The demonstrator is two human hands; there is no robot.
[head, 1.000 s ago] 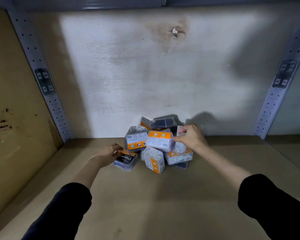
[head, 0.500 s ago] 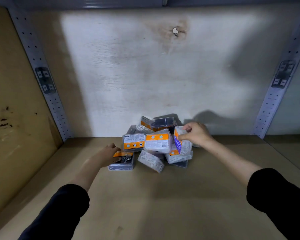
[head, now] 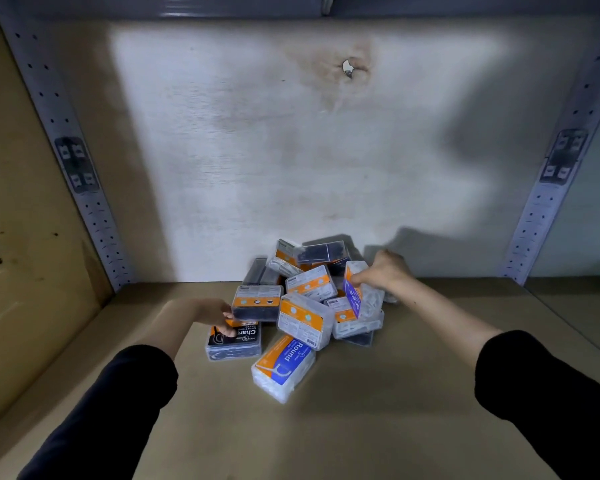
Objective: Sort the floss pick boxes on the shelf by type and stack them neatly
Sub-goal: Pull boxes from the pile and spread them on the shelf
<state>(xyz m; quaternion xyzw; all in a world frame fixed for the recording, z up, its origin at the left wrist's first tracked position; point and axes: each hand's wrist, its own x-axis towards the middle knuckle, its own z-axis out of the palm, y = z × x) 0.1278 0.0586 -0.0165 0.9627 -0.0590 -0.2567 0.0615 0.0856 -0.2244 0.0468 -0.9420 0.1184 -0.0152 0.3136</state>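
A jumbled pile of floss pick boxes [head: 309, 292] lies against the back wall on the shelf board [head: 361, 410]. Some boxes are clear with white picks and orange-blue labels, others hold dark charcoal picks. My left hand [head: 215, 315] grips a flat charcoal box [head: 234, 341] at the pile's left front. My right hand [head: 381, 271] holds a clear white-pick box [head: 361, 296] upright on the pile's right side. A "Round" labelled white-pick box [head: 284, 368] lies alone in front of the pile.
Perforated metal uprights stand at the back left [head: 84, 188] and back right [head: 548, 188]. A brown side panel [head: 21, 237] closes the left. The white back wall [head: 291, 150] has a small hole near the top.
The pile has shifted: a "Round" box has tumbled forward onto the board. My right hand has tipped its clear box upright. My left hand has stayed on the charcoal box.
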